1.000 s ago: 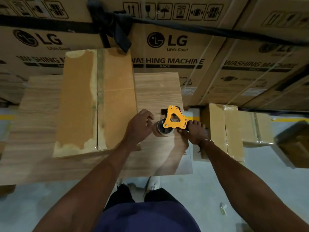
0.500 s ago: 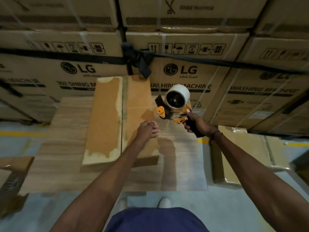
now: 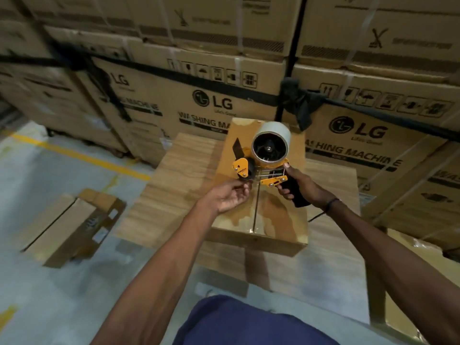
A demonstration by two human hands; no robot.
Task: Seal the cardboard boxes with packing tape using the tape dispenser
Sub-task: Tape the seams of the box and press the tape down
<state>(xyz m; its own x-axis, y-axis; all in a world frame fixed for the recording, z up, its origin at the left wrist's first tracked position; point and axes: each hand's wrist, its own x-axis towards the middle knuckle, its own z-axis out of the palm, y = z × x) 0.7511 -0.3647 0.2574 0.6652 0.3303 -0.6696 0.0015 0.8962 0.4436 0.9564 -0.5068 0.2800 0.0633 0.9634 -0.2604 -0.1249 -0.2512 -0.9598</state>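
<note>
box (image 3: 258,220) sits on the wooden table (image 3: 174,195) straight ahead of us, centre seam (image 3: 256,210) running near-to-far, so the tape run goes along that line. tape dispenser (image 3: 263,165) hangs in the air just above the box's middle, roll up, roller end pointing left. our right hand (image 3: 301,188) is wrapped round the black handle; left hand (image 3: 229,197) pinches at the roller end, looks like the tape's loose end but too blurred to confirm. we judge the left hand nearer the seam start
</note>
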